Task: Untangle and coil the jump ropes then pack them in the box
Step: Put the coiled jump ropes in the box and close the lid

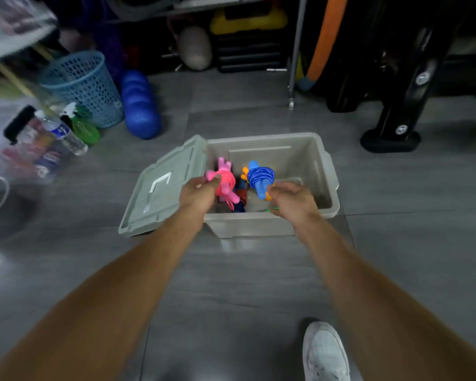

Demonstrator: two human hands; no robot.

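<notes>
Grey floor tiles [245, 270] carry an open grey plastic box [300, 224], over which a coiled pink rope [223, 180] is pinched by the left hand [197, 195] and a coiled blue rope [260, 176] by the right hand [291, 200], packing seemingly underway, lowering and release needed next.

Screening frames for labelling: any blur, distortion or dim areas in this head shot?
Head view: centre fairly sharp, pink coiled jump rope and blue coiled jump rope readable over the grey box; left edge smeared around the water bottle; wide-angle bending at the margins; shelf background dim and underexposed.
</notes>
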